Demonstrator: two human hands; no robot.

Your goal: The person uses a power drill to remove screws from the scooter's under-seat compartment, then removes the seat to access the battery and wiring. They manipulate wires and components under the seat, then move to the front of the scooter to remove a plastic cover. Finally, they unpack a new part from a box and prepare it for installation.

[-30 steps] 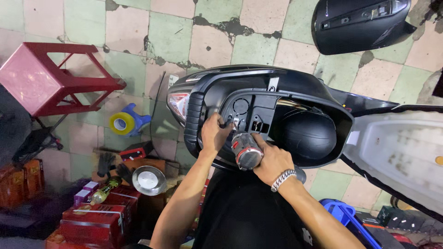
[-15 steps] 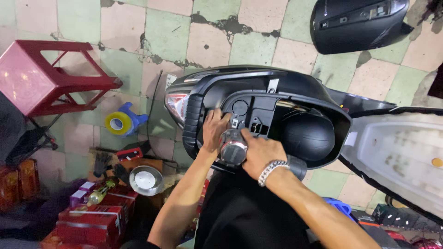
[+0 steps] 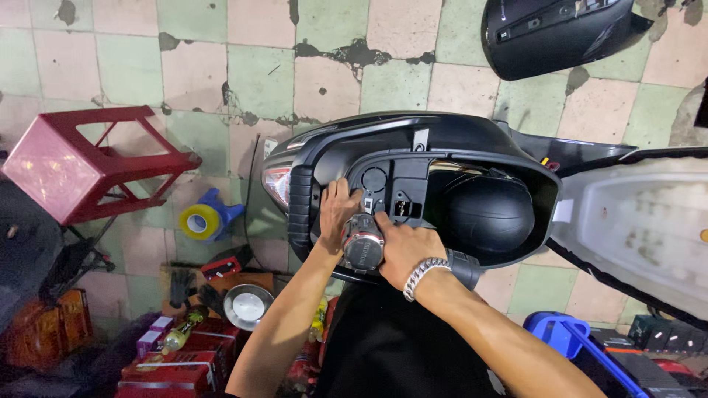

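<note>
A black scooter (image 3: 413, 140) stands with its seat (image 3: 634, 221) flipped up to the right, and the storage bucket holds a black helmet (image 3: 487, 214). My right hand (image 3: 405, 250), with a metal bracelet on the wrist, grips a cordless power driver (image 3: 361, 247) pointed at the rear panel of the bucket. My left hand (image 3: 337, 210) rests flat on that panel beside the driver's nose, by the tail light (image 3: 276, 184).
A red stool (image 3: 81, 166) lies tipped at the left. A tape dispenser with yellow tape (image 3: 203, 220), a round metal dish (image 3: 247, 306), red boxes (image 3: 177, 368) and small parts crowd the lower left floor. A loose black body panel (image 3: 560, 33) lies top right. Blue plastic stool (image 3: 582, 354) lower right.
My right hand has slid the driver in closer to the panel beside my left hand. The view has drifted slightly; the left hand stays on the panel.
</note>
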